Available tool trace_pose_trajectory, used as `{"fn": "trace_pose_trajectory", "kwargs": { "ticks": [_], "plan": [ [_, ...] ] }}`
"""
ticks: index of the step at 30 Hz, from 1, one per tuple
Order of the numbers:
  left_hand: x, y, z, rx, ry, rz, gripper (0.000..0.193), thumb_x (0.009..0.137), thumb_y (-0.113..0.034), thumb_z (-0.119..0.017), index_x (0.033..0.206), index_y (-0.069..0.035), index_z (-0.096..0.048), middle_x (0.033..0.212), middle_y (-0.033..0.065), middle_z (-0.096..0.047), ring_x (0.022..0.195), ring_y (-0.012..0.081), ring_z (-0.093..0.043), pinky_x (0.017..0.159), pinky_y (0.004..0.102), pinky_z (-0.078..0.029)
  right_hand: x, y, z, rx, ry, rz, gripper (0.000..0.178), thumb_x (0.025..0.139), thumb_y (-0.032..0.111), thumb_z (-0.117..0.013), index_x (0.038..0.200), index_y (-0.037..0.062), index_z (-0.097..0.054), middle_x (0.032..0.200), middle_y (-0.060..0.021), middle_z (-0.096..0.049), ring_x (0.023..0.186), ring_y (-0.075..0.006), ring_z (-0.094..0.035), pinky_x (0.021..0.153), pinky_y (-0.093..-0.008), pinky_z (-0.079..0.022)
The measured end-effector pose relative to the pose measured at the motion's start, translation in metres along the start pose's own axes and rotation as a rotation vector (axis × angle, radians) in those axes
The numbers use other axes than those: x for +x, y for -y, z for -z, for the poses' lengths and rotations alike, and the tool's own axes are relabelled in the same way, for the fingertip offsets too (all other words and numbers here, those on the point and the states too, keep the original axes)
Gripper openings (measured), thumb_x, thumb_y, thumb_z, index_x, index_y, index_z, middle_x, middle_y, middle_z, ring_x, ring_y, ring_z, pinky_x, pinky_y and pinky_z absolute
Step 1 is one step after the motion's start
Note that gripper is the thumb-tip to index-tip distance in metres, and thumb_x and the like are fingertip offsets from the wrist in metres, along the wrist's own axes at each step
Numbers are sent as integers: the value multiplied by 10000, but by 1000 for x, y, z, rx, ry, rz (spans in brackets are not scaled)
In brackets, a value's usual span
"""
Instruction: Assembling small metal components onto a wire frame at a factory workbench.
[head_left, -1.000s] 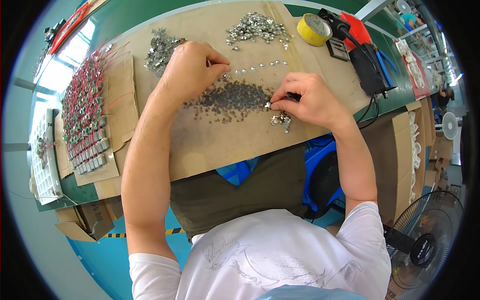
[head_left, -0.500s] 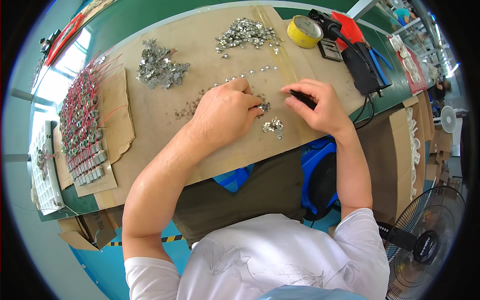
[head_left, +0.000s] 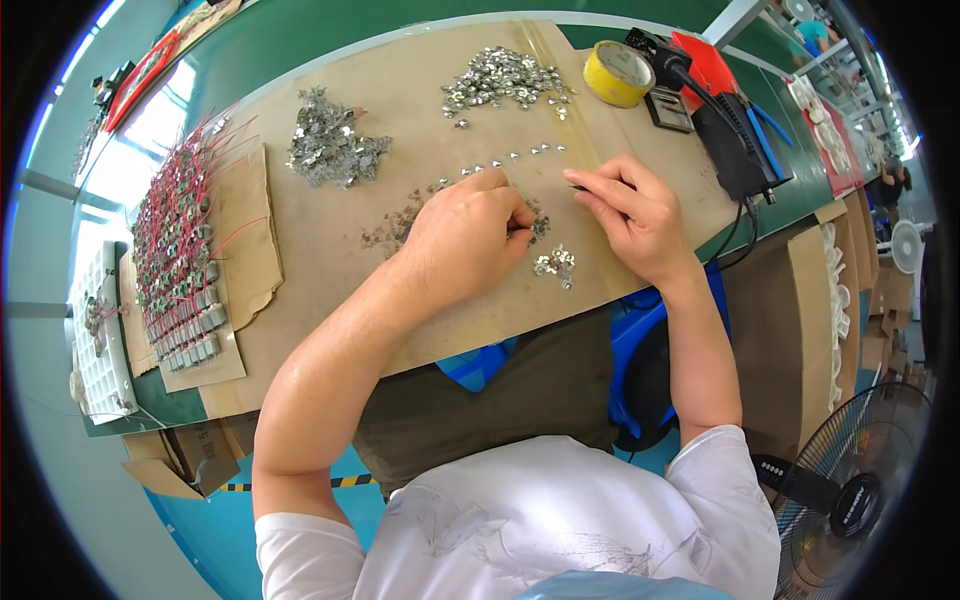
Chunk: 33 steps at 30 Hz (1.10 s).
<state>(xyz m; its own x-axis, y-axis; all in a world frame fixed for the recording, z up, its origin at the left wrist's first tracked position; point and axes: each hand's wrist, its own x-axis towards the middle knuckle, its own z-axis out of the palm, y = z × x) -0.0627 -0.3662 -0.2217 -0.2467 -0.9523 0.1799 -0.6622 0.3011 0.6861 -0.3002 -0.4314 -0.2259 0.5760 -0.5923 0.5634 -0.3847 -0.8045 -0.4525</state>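
Observation:
My left hand [head_left: 470, 235] is closed in a pinch low over the board, its fingertips among small dark metal bits [head_left: 540, 222]; whatever it pinches is hidden. To its right, my right hand [head_left: 645, 215] is closed around a slim black tool [head_left: 577, 187] that looks like tweezers, mostly covered by the fingers. Below and between the hands lies a little heap of shiny metal pieces [head_left: 555, 263]. Beyond them runs a loose row of small silvery domed parts [head_left: 515, 155]. Flat brownish bits [head_left: 385, 235] are scattered beside my left wrist.
Farther back sit a pile of silvery domed parts [head_left: 500, 75] and a pile of flat metal tabs [head_left: 330, 140]. Yellow tape [head_left: 618, 75] and a black soldering station [head_left: 730, 140] stand at right. Red-wired components [head_left: 175, 260] fill the left. A fan [head_left: 850, 500] stands lower right.
The right hand has turned, so its fingers now cover most of the black tool. My left fingers have curled in closer together. The whole view has shifted slightly.

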Motion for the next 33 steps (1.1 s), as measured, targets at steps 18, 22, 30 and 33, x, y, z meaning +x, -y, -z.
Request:
{"fn": "trace_pose_trajectory", "kwargs": {
  "ticks": [18, 22, 30, 33],
  "plan": [
    [2, -5, 8, -106, -65, 2, 276, 852, 22, -698, 1125, -7, -665, 920, 156, -751, 865, 355, -738, 778, 436, -595, 0, 5, -21, 44, -73, 176, 242, 756, 45, -866, 989, 50, -802, 848, -49, -686, 713, -231, -624, 617, -352, -505],
    [1, -4, 7, -101, -62, -8, 345, 850, 37, -700, 1183, -15, -627, 910, 144, -755, 856, 341, -748, 755, 427, -601, -1, 3, -23, 18, -69, 194, 237, 754, 57, -869, 981, 54, -801, 851, -44, -679, 711, -234, -619, 618, -356, -505],
    [2, -3, 6, -60, -66, -38, 308, 851, 30, -698, 1148, -17, -631, 884, 128, -756, 855, 338, -749, 748, 428, -600, -1, 2, -24, 21, -75, 201, 219, 755, 61, -867, 964, 56, -802, 846, -46, -681, 720, -236, -631, 623, -353, -518],
    [2, -3, 6, -70, -71, -52, 297, 852, 28, -696, 1140, -15, -634, 885, 130, -757, 850, 340, -749, 748, 430, -599, -2, 1, -24, 18, -70, 192, 214, 755, 58, -865, 960, 57, -804, 846, -45, -683, 722, -233, -632, 623, -349, -518]
  ]
}}
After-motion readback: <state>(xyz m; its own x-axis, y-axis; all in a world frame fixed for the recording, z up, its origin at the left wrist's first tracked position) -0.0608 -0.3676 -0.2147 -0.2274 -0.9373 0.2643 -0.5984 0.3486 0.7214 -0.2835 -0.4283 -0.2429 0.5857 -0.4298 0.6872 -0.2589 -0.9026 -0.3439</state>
